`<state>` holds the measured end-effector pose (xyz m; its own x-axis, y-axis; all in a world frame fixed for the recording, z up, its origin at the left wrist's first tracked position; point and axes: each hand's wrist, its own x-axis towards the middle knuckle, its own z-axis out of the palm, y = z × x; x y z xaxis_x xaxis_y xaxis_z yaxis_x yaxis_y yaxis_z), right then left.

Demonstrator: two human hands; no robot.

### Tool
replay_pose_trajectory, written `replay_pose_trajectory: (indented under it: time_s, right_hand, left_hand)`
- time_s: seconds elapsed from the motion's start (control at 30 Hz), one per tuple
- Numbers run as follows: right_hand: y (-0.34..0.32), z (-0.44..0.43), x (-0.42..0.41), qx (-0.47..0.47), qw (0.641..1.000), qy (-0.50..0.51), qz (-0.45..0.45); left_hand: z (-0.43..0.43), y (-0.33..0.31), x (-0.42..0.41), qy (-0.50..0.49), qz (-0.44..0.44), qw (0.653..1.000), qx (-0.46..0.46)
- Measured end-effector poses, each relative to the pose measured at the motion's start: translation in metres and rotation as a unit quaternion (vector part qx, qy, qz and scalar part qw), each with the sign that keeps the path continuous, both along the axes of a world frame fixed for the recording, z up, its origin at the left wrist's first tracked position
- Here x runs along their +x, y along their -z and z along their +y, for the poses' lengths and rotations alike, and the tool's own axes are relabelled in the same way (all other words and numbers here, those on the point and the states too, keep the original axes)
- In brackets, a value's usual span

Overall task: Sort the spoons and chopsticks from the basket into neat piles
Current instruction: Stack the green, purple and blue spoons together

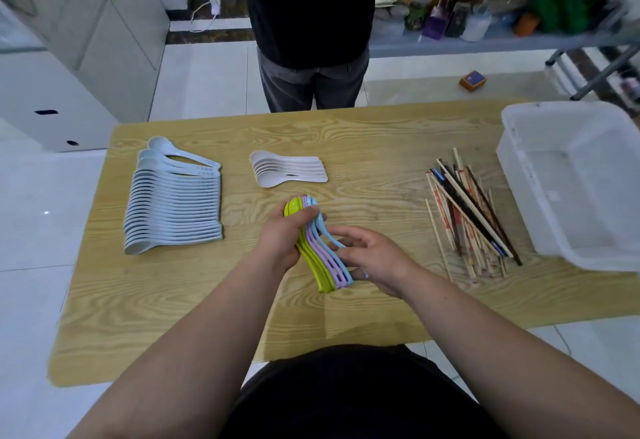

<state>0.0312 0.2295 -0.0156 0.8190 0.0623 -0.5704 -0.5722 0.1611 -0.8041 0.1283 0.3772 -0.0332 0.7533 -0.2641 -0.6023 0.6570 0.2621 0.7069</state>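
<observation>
My left hand (282, 236) grips a nested stack of coloured spoons (320, 263), green, purple and blue, near their bowls above the table's middle. My right hand (370, 255) holds the same stack by the blue spoon's handle, fingers curled round it. A long row of pale blue spoons (173, 206) lies stacked at the left. A small stack of white spoons (287, 170) lies behind the hands. A loose pile of chopsticks (471, 216), light wood and dark, lies at the right. The white plastic basket (519, 175) stands at the far right.
The wooden table (363, 137) holds everything. A person in dark clothes (311, 33) stands just beyond its far edge. White cabinets stand at the left, and a shelf with bottles at the back right. A small orange box (472, 80) lies on the floor.
</observation>
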Motion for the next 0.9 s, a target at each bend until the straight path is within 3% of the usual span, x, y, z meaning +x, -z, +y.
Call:
replay_pose_trajectory:
  time_s: [0.53,0.67,0.8,0.9]
  right_hand:
    - [-0.016,0.064,-0.004,0.043,0.999,0.016,-0.016]
    - [-0.023,0.08,-0.002,0.047,0.998,0.036,0.019]
    - [-0.031,0.093,0.0,0.072,0.993,-0.082,0.043]
    - [-0.034,0.101,0.0,0.082,0.991,-0.083,0.065]
  left_hand:
    - [0.061,-0.035,-0.006,0.025,-0.023,0.999,-0.033]
    - [0.07,-0.038,-0.008,0.025,-0.038,0.998,-0.034]
    - [0.069,-0.042,-0.017,0.022,-0.068,0.997,-0.03]
    - [0.072,-0.043,-0.023,0.02,-0.108,0.994,0.003]
